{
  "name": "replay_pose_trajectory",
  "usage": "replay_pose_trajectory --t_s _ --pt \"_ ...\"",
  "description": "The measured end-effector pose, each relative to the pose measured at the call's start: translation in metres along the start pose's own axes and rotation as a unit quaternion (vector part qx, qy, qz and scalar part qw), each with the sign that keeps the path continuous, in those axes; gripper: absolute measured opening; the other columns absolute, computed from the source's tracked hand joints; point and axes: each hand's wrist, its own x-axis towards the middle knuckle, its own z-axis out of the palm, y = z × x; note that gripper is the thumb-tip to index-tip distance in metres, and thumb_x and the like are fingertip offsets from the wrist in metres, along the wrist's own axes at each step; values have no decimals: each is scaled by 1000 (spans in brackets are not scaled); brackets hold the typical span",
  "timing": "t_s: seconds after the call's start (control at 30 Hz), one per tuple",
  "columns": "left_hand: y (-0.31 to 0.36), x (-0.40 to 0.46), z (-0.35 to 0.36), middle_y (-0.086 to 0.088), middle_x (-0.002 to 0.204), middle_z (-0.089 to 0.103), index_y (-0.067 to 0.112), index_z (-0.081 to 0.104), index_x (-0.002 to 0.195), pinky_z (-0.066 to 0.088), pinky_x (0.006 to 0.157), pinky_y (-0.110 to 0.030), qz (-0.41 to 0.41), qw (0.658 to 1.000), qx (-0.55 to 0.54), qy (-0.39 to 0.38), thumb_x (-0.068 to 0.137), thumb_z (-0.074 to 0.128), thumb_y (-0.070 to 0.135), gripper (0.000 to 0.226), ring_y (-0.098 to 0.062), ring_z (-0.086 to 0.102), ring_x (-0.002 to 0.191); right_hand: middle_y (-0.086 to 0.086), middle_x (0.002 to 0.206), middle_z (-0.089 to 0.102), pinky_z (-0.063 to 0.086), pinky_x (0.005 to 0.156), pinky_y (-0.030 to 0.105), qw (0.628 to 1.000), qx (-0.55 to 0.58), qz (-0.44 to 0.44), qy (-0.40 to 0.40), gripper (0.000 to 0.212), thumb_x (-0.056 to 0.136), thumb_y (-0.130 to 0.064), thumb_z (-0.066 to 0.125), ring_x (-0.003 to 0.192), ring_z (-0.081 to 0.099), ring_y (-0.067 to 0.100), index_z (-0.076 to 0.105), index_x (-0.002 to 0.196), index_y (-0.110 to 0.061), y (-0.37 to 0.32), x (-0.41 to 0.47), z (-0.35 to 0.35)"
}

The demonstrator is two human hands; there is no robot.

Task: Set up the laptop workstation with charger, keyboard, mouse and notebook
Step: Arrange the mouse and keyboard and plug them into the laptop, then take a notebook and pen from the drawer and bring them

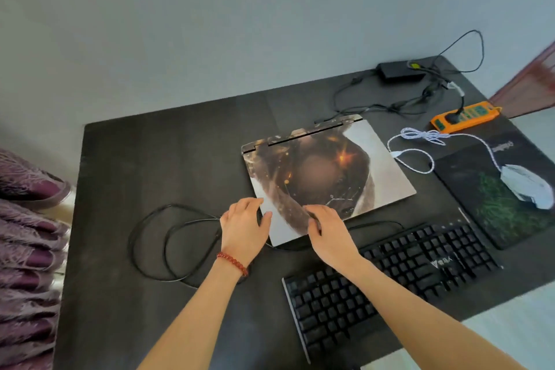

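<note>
A closed laptop (330, 171) with a picture on its lid lies at the middle of the dark table (156, 159). My left hand (243, 225) grips its front left corner, thumb on the lid. My right hand (330, 228) curls its fingers over the lid's front edge. A black keyboard (390, 285) lies askew to the right of my arms, and its black cable (150, 237) loops on the left. A white mouse (528, 186) sits on a dark mouse pad (495, 219), its white cable (420, 135) loose. The black charger brick (399, 71) lies at the far edge.
An orange power strip (465, 116) sits at the far right with a plug in it, among tangled black charger leads. Purple ruffled fabric (27, 249) hangs past the table's left edge. A grey wall stands behind the table.
</note>
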Motion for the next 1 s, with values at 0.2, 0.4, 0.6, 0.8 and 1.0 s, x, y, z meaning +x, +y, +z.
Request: replay_pose_trajectory --t_s 0.2,0.4,0.6,0.8,1.0 --pt "129 -56 45 -5 130 56 14 54 124 36 102 -40 103 994 -19 -35 91 52 29 37 -23 48 121 5 122 58 41 97 29 991 46 72 103 32 94 -15 40 116 51 18 53 124 -13 75 -94 -93" --pt "294 -144 130 -4 131 54 18 53 125 40 101 -46 238 967 -21 -92 90 51 32 38 -24 50 120 15 111 66 40 87 27 953 62 174 242 26 92 -6 45 104 61 29 62 110 -3 189 -237 -196" --pt "473 -265 242 -10 117 63 16 55 123 44 96 -41 389 900 3 -198 90 51 31 36 -27 55 113 12 117 64 40 97 34 869 85 323 366 27 92 -9 45 113 57 26 60 114 -6 309 -422 -292" --pt "618 -379 343 -7 128 57 14 56 122 38 102 -36 512 811 12 -282 91 50 28 35 -24 50 119 12 120 62 39 94 28 773 118 443 439 30 94 -10 41 113 55 26 56 119 -6 398 -578 -364" --pt "767 -490 453 -5 127 57 13 57 121 39 102 -37 587 732 0 -346 91 49 26 33 -21 51 119 12 121 62 41 93 31 683 114 514 507 31 94 -12 40 112 56 26 56 120 -7 501 -719 -436"
